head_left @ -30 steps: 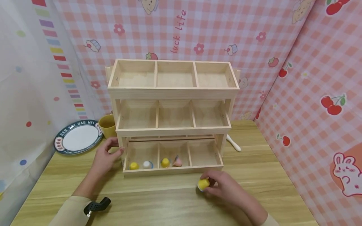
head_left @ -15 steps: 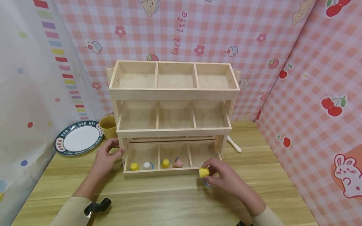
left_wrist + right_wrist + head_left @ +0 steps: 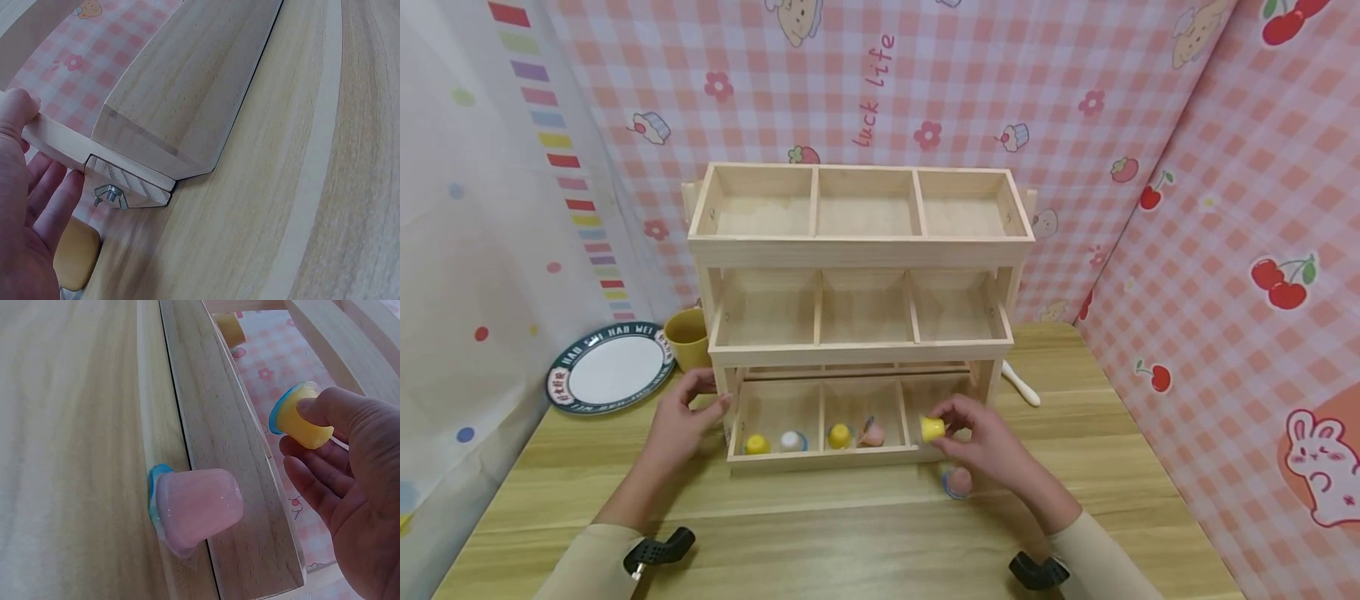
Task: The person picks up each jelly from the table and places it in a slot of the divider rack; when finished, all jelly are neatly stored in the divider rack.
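My right hand (image 3: 988,437) pinches a yellow jelly cup (image 3: 932,429) between thumb and fingers, over the right compartment of the bottom tray. Its blue lid edge shows in the right wrist view, where the cup (image 3: 306,422) is tilted. A pink jelly cup (image 3: 959,481) stands on the table just in front of the tray. My left hand (image 3: 679,421) grips the left side post (image 3: 59,140) of the wooden three-tier rack (image 3: 861,252). Yellow and white jelly cups (image 3: 792,440) lie in the bottom left compartment; a yellow one (image 3: 839,435) and a pink one (image 3: 872,434) are in the middle.
At the left are a green-rimmed plate (image 3: 559,385) and a yellow mug (image 3: 687,337) close to the rack. A white handle (image 3: 1021,383) pokes out at the rack's right. Checkered cloth walls (image 3: 940,83) enclose the wooden table (image 3: 820,550) behind and at the right.
My right hand has lifted the yellow jelly cup off the table and carried it up and back over the bottom right compartment, uncovering the pink one. My left hand has stayed on the post.
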Tool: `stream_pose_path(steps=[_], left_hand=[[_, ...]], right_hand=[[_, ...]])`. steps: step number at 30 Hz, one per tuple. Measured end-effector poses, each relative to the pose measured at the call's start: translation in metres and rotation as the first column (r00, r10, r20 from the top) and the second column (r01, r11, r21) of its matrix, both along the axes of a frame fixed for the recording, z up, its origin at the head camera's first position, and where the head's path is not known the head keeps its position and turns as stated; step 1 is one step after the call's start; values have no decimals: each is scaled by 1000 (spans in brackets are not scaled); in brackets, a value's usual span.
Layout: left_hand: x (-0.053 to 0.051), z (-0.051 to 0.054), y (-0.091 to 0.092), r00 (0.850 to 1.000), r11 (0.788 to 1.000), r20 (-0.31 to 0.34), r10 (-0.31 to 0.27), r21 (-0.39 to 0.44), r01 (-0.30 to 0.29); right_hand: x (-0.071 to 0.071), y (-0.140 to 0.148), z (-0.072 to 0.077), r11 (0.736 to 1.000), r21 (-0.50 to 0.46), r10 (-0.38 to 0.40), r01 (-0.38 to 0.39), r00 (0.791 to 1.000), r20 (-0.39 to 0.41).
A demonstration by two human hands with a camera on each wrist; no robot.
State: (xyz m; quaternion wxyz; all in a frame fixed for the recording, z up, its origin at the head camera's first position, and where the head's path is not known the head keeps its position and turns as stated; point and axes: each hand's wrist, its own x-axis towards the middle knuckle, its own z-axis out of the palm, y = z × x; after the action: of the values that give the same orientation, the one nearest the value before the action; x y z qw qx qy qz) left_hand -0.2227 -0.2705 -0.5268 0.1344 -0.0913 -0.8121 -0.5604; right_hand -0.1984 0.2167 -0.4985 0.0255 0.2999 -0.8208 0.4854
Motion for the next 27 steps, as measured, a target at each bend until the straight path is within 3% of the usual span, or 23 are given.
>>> stream_pose_path(steps=[12, 27], left_hand=[[0, 2, 0, 1000, 1000, -1, -4, -7, 4], [1, 3, 0, 1000, 1000, -3, 1, -13, -2]], right_hand=[[-22, -8, -5, 992, 123, -16, 12, 999, 37], [-28, -11, -11, 969, 246, -38, 27, 998, 40]])
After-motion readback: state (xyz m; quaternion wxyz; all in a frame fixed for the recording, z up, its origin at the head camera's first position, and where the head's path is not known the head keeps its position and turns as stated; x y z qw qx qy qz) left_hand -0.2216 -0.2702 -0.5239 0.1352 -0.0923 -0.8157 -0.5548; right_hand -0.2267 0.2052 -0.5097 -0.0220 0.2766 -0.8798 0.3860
